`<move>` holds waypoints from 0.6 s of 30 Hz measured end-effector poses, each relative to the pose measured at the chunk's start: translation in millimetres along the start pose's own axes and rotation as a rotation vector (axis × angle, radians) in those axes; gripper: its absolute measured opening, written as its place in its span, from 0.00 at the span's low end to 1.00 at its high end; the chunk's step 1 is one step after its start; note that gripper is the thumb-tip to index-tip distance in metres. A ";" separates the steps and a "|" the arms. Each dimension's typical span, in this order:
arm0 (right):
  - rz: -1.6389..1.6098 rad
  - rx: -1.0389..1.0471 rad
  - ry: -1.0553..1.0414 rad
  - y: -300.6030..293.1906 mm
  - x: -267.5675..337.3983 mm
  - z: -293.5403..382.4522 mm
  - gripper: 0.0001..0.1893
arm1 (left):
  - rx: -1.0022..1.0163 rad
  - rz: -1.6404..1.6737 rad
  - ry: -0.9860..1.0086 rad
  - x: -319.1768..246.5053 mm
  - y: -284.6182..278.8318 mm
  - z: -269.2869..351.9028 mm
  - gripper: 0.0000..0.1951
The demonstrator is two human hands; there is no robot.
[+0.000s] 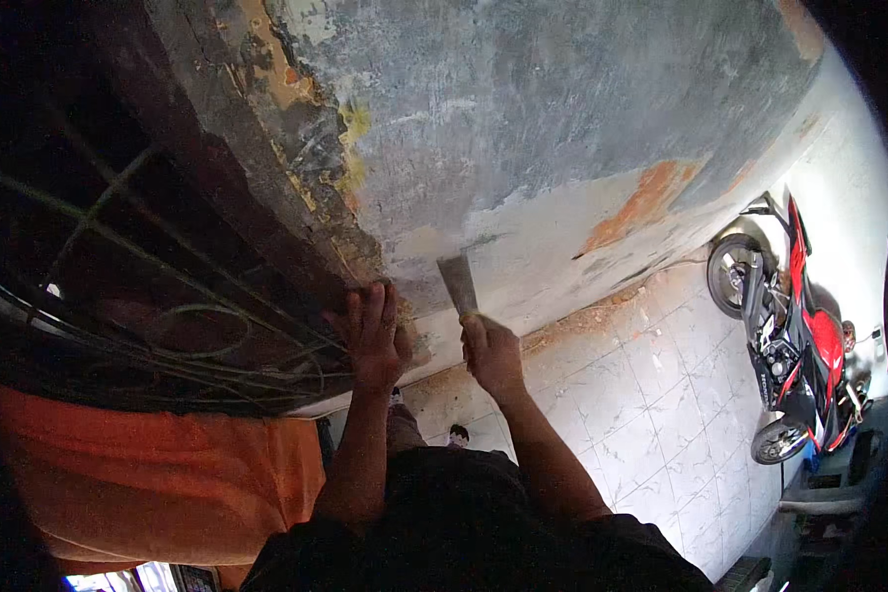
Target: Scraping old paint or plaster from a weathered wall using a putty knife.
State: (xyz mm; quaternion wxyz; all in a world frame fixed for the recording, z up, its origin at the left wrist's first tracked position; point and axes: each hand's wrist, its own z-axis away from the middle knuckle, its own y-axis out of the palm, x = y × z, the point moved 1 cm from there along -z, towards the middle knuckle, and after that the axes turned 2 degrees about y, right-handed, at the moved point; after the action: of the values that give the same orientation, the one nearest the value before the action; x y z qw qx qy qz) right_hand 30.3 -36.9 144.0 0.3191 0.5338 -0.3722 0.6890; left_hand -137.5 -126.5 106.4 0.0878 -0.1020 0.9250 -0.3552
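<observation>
My right hand [492, 355] grips the handle of a flat-bladed scraper [456, 283]. Its wide metal blade points up at the wall [533, 111]; whether the edge touches the surface I cannot tell. Paint on this wall is patchy: grey, off-white and bare orange-brown areas show. With fingers spread, my left hand [376, 333] rests against the wall's broken edge beside a window opening, holding no tool. Along that edge, crumbled plaster [333, 177] shows yellow and brown patches.
A metal window grille [170, 259] fills the dark opening at left, above orange cloth [163, 473]. Dust and debris [573, 325] lie along the wall's foot on the tiled floor [636, 429]. A red and black Honda motorcycle [784, 340] stands at right.
</observation>
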 end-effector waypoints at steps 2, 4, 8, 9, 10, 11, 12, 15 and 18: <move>0.150 -0.007 -0.027 3.0 -57.6 -2.2 0.26 | -0.017 -0.022 0.028 -4.0 1.4 -0.6 0.26; 0.157 -0.006 -0.049 10.3 -46.0 -4.9 0.26 | 0.014 -0.032 0.015 -3.6 1.7 1.2 0.25; 0.016 0.041 -0.151 19.5 26.8 -15.8 0.23 | -0.029 -0.055 0.019 -0.4 0.2 4.7 0.25; -0.051 0.027 -0.213 21.3 38.6 -18.5 0.22 | -0.006 -0.048 0.009 -0.3 -1.7 2.2 0.25; -0.024 0.036 -0.223 19.3 33.9 -16.8 0.21 | 0.018 -0.042 -0.001 0.2 -2.5 1.1 0.25; -0.025 0.039 -0.222 19.7 12.0 -15.4 0.21 | 0.020 -0.045 -0.003 1.0 -1.6 2.6 0.25; 0.058 0.025 -0.191 20.2 -23.2 -16.4 0.21 | -0.013 -0.033 0.009 -0.2 -0.8 0.8 0.25; 0.153 0.005 -0.140 21.6 -125.1 -22.2 0.21 | -0.028 -0.007 0.031 -6.8 1.1 -2.2 0.25; 0.077 0.048 -0.165 33.4 -104.8 -32.7 0.22 | -0.023 -0.023 0.042 0.3 -0.1 -0.8 0.25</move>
State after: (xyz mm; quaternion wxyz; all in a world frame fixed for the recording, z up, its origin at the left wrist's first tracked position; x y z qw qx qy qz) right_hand 9.8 -30.8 31.2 0.2478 0.5817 -0.4007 0.6631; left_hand -137.9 -126.1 107.0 0.0629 -0.1061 0.9294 -0.3477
